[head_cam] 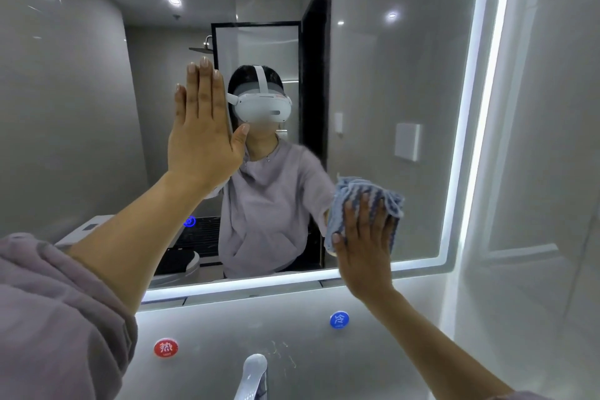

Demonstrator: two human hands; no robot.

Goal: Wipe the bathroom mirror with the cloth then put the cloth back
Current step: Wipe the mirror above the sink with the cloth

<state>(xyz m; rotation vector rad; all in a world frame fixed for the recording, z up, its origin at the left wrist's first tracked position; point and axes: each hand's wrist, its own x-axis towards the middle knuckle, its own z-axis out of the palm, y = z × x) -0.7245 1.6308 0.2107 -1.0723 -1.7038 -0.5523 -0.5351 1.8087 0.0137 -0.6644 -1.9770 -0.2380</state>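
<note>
The bathroom mirror [399, 75] fills most of the view, edged by a lit white strip along its bottom and right sides. My left hand [203, 130] is flat against the glass at centre left, fingers straight and together, pointing up. My right hand [365, 237] presses a bunched blue striped cloth [370, 196] onto the lower right part of the mirror, with its fingers spread over the cloth. The cloth sticks out above and to the left of the fingers.
Below the mirror is a grey wall panel with a red hot-water sticker [166, 348] and a blue cold-water sticker [339, 319]. A chrome tap [253, 377] rises at the bottom centre. A grey tiled wall [535, 172] stands right of the mirror.
</note>
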